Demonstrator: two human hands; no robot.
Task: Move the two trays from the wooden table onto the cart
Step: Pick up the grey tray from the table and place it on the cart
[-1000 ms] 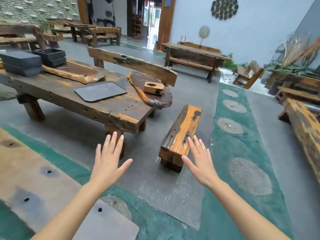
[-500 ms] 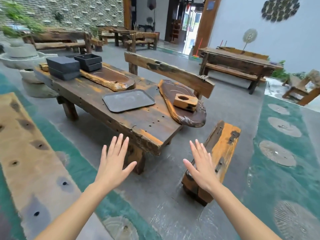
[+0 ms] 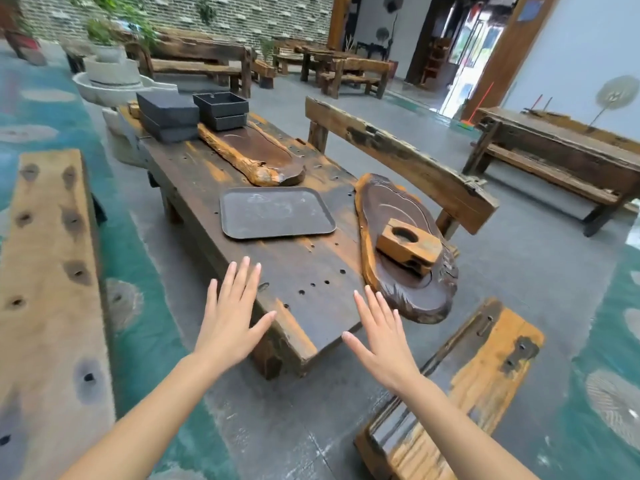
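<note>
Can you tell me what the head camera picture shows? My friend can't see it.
Two empty, open hands, left hand and right hand, reach over a long wooden table. A flat dark tray lies just beyond them, untouched.

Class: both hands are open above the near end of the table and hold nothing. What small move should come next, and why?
Probably reach both hands forward to the flat tray. The left hand and right hand are open and empty, short of it, and the tray lies bare on the table with its near edge and sides free, so a two-handed grip looks easy.
</note>
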